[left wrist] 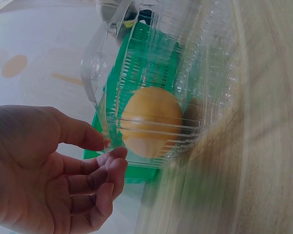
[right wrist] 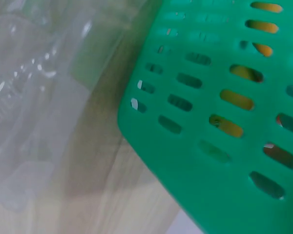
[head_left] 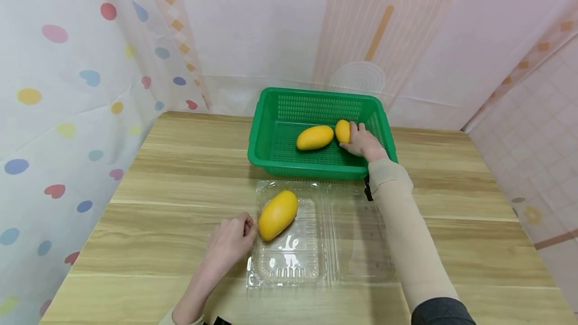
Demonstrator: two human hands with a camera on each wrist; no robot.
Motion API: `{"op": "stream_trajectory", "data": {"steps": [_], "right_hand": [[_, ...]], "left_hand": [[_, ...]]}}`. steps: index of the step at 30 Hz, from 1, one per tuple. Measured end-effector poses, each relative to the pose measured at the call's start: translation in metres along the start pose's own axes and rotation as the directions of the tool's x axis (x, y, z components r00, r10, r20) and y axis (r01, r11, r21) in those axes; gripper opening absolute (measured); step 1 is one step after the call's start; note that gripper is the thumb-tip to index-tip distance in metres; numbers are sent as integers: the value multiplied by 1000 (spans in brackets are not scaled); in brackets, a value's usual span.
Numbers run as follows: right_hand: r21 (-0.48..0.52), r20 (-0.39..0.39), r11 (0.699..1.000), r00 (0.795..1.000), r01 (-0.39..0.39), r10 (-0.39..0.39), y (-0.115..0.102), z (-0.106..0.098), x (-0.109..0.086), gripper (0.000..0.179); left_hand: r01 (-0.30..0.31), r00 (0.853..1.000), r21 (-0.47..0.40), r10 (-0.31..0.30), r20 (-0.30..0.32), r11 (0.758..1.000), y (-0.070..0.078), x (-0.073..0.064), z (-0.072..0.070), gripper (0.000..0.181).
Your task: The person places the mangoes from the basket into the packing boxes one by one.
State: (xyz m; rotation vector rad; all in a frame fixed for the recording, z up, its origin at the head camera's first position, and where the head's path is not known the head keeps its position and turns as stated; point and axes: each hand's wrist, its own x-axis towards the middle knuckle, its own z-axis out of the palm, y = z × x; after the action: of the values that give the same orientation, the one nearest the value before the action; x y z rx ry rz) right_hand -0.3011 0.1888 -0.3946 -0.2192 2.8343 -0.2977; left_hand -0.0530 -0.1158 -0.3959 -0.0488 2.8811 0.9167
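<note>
A clear plastic clamshell box (head_left: 289, 257) lies opened flat, with one yellow mango (head_left: 278, 214) slanted in its left half. My left hand (head_left: 231, 239) is at the box's left rim; in the left wrist view, thumb and forefinger (left wrist: 118, 152) pinch that rim beside the mango (left wrist: 151, 119). My right hand (head_left: 363, 142) reaches into a green basket (head_left: 320, 170) and grips a mango (head_left: 342, 130) on its right side, partly covering it. Another mango (head_left: 314, 137) lies just left of it. The right wrist view shows the basket wall (right wrist: 195, 102), not the hand.
The box's lid half (head_left: 358, 245) spreads to the right, under the right forearm (head_left: 406, 229). Behind the basket, a patterned curtain (head_left: 271, 29) closes off the back of the wooden table (head_left: 180, 174).
</note>
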Motion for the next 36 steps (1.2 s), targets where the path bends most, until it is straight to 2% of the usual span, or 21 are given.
{"op": "stream_trajectory", "data": {"steps": [6,13,18,22,30,36], "right_hand": [[31,12,1000,1000,-1,0,0,1,0,81],[117,96,993,995,-13,2,-1,1,-4,84],[100,104,995,994,17,-28,-1,5,-2,78],[84,92,996,995,38,-45,0,5,-2,76],[109,31,994,999,21,-25,4,-3,-5,84],[106,-49,989,994,102,-97,-2,-15,-8,84]], "left_hand": [[-4,1000,4,4,-3,1000,0,-1,-1,9],[-8,1000,5,8,-3,1000,1,0,-1,9],[-9,1000,-5,9,1,1000,1,-1,-2,10],[-9,1000,-7,9,5,1000,1,-1,-2,10],[-15,1000,-18,16,9,1000,0,-1,-2,8],[-21,1000,-10,21,3,1000,-1,-2,-3,9]]}}
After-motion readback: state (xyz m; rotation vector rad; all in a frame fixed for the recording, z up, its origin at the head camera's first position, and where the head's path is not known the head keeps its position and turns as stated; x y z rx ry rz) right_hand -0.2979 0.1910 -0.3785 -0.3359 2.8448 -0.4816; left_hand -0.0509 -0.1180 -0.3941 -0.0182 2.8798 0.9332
